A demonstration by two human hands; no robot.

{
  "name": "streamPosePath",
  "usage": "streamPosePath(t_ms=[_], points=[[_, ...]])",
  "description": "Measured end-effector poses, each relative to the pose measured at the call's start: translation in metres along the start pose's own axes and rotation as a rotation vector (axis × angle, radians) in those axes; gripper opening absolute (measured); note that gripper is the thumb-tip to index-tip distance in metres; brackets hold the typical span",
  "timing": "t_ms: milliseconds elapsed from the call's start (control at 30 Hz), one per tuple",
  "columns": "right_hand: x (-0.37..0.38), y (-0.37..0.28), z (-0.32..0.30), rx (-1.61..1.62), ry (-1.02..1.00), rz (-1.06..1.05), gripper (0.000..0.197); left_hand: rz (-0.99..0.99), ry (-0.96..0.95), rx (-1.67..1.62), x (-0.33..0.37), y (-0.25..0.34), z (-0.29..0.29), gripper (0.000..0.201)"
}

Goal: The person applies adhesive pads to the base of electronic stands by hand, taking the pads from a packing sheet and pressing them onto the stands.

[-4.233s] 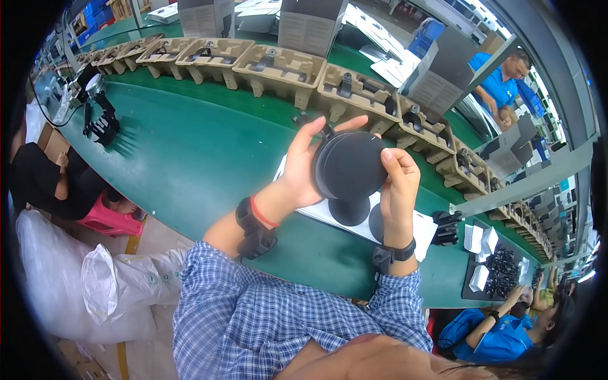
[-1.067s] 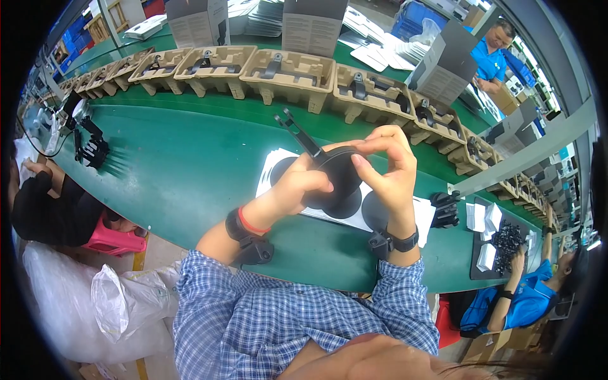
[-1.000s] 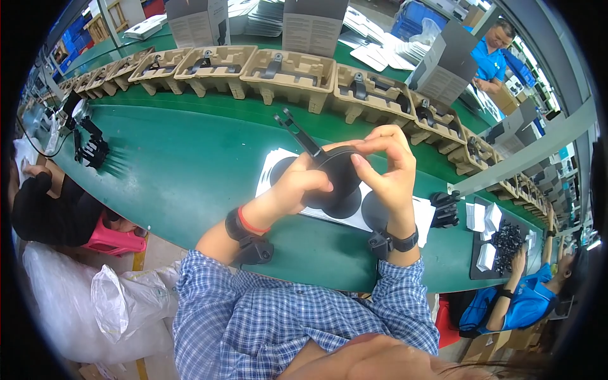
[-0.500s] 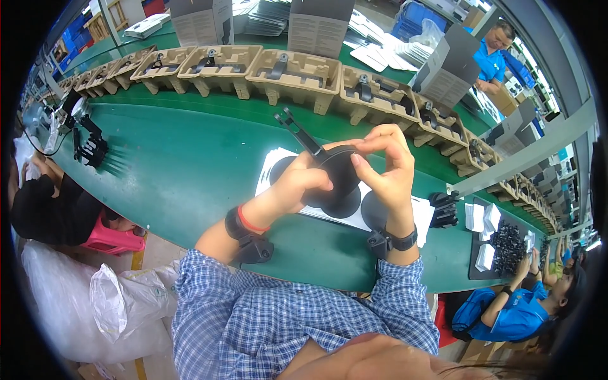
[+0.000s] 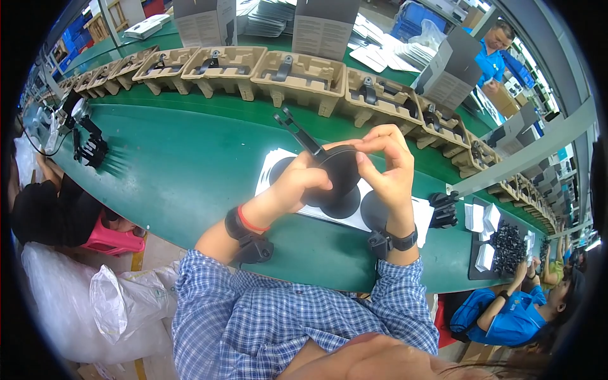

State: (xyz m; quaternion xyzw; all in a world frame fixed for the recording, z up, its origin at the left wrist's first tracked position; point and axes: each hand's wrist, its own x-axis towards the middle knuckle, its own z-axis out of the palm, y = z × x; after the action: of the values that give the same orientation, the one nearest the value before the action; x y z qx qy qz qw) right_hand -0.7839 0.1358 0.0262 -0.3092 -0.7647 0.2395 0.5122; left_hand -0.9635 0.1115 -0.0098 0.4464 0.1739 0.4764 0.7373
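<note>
Above the table I hold a black round base with a forked arm, its narrow arm pointing up and to the left. My left hand is closed around the left side, thumb pressed on the disc's face. At the right rim, the thumb and fingers of my right hand pinch the edge. Directly below lie white sheets bearing black discs, partly hidden by my hands and wrists.
Brown moulded trays with black parts line a green belt beyond the table. Black parts stand at left and right. A mat holds small black pieces and white boxes. Co-workers sit at both sides; a metal post slants at right.
The trays and grey boxes have slid slightly right along the belt. My right thumb has shifted a little on the disc's rim; my left hand keeps its hold. The co-worker at right has moved slightly.
</note>
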Motion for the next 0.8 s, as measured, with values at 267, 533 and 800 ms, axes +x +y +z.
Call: streamPosePath(t_ms=[267,533,800], points=[[0.006,0.016,-0.024,-0.436,0.454,-0.147,0.012,0.067,0.023,-0.252,0.001,0.006,-0.002,0.071],[0.006,-0.009,0.030,-0.758,-0.209,-0.294,0.048,0.095,0.452,-0.449,0.010,0.014,-0.023,0.040],[0.057,0.013,0.045,-0.894,-0.151,-0.211,0.045,-0.056,0.226,0.088,-0.025,0.040,-0.062,0.056]])
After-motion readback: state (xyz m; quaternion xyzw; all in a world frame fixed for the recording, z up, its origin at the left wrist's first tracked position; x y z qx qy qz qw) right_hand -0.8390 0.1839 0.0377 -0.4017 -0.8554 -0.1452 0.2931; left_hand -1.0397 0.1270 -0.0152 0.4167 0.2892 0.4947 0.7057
